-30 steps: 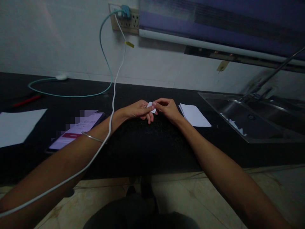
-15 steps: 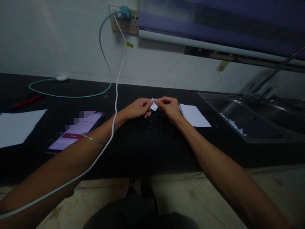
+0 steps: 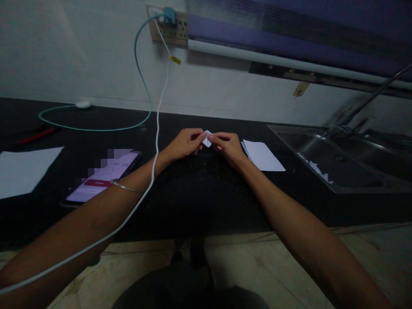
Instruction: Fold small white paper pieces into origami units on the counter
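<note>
A small piece of folded white paper, roughly diamond-shaped with a crease down its middle, is pinched between both hands above the black counter. My left hand grips its left side with thumb and fingers. On the other side, my right hand holds it, thumb on the near face. The fingertips behind the paper are partly hidden. Just right of my right hand lies a stack of white paper sheets. A phone with a lit screen rests beside my left forearm, which carries a thin bracelet.
A white cable hangs from the wall socket across my left forearm. A teal cable loops over the counter. More white paper lies at far left near a red object. Paper scraps lie in the sink.
My left hand has risen slightly and its fingers have curled in behind the paper. The folded paper has shifted up a little; both hands still hold it.
</note>
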The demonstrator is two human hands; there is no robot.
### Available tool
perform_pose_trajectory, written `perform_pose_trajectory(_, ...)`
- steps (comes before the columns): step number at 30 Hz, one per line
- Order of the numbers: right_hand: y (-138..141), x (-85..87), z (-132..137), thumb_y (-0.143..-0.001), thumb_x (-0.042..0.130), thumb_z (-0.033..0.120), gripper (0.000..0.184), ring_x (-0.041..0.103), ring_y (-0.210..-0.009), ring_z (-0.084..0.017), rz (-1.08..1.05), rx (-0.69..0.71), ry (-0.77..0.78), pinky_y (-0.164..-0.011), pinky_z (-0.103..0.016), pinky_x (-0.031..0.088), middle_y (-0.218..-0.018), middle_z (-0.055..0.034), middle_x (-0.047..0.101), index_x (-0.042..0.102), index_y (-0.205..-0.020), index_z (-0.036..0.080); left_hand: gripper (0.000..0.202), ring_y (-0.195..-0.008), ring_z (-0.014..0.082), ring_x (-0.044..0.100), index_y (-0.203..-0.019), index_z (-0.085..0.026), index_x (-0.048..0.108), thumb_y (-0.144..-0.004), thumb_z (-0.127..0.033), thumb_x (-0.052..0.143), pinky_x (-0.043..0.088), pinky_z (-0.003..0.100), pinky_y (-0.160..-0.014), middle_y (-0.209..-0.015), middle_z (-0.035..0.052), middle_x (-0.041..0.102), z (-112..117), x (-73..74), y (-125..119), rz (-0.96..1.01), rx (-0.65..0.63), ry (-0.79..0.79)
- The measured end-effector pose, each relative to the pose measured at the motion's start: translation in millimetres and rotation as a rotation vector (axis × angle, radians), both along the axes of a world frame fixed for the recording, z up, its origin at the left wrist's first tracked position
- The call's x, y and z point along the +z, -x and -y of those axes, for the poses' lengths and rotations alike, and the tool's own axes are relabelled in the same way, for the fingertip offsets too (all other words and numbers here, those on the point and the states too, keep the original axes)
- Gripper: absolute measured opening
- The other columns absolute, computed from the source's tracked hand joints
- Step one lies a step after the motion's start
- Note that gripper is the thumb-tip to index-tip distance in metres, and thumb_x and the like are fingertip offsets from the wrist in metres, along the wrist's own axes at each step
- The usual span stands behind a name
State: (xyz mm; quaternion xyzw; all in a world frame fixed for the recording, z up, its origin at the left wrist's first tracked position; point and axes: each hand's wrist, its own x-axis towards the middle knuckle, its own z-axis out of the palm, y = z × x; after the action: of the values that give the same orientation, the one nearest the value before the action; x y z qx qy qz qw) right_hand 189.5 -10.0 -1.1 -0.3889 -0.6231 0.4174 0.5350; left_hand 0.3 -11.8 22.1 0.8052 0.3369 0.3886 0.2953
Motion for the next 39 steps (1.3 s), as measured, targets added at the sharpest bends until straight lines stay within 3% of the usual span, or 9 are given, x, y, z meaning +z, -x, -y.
perform_pose_trajectory(7,0,-0.2,-5,-0.072,0.081,0.047,0.025,0.057,-0.070,-0.015,-0.189,-0.046,0.021,-0.059,-0.031,0.044,-0.082,-0.0041,0.069,0.079,-0.083,0.025,0.048,-0.056,0.0117,0.065,-0.093,-0.011,0.073,-0.097,-0.055,0.054,0.047,0.023,-0.053,-0.074,0.0089,0.073,2,4.5,-4,0.131,0.009,0.054)
perform_pose_trajectory(14,-6,-4.6,-15,-0.070,0.084,0.043,0.025,0.065,-0.082,-0.017,-0.348,-0.118,0.068,-0.071,-0.032,0.055,-0.087,-0.0038,0.072,0.076,-0.086,0.025,0.062,-0.068,0.0191,0.073,-0.111,-0.010,0.072,-0.095,-0.065,0.050,0.042,0.021,-0.041,-0.076,0.0149,0.074,-6,-5.4,-12,0.306,0.170,0.054)
perform_pose_trajectory(20,-2,-2.5,-13,-0.069,0.086,0.039,0.022,0.068,-0.086,-0.018,-0.389,-0.158,0.093,-0.077,-0.034,0.058,-0.086,-0.0036,0.073,0.074,-0.080,0.024,0.052,-0.075,0.0188,0.074,-0.109,-0.010,0.069,-0.098,-0.058,0.052,0.044,0.019,-0.043,-0.083,0.0153,0.075,-9,-7.7,-15,0.415,0.204,0.114)
perform_pose_trajectory(26,1,0.2,-11,-0.068,0.086,0.040,0.024,0.068,-0.088,-0.018,-0.367,-0.135,0.049,-0.078,-0.035,0.057,-0.088,-0.0034,0.072,0.073,-0.078,0.024,0.038,-0.067,0.0132,0.070,-0.111,-0.013,0.066,-0.096,-0.048,0.061,0.043,0.019,-0.043,-0.095,0.0130,0.075,-2,-3.5,-17,0.363,0.103,0.211)
perform_pose_trajectory(32,2,2.4,-6,-0.066,0.086,0.050,0.032,0.066,-0.079,-0.018,-0.280,-0.046,-0.002,-0.072,-0.035,0.055,-0.083,-0.0034,0.071,0.073,-0.080,0.024,0.037,-0.055,0.0088,0.061,-0.091,-0.011,0.071,-0.096,-0.046,0.061,0.041,0.019,-0.043,-0.080,0.0103,0.073,5,-0.1,-16,0.270,0.009,0.218)
perform_pose_trajectory(39,2,2.8,-5,-0.065,0.085,0.056,0.038,0.066,-0.081,-0.019,-0.246,-0.077,0.003,-0.071,-0.035,0.055,-0.081,-0.0037,0.069,0.070,-0.080,0.024,0.044,-0.045,0.0067,0.051,-0.078,-0.011,0.070,-0.098,-0.048,0.057,0.038,0.019,-0.043,-0.062,0.0065,0.068,4,1.4,-14,0.251,0.088,0.091)
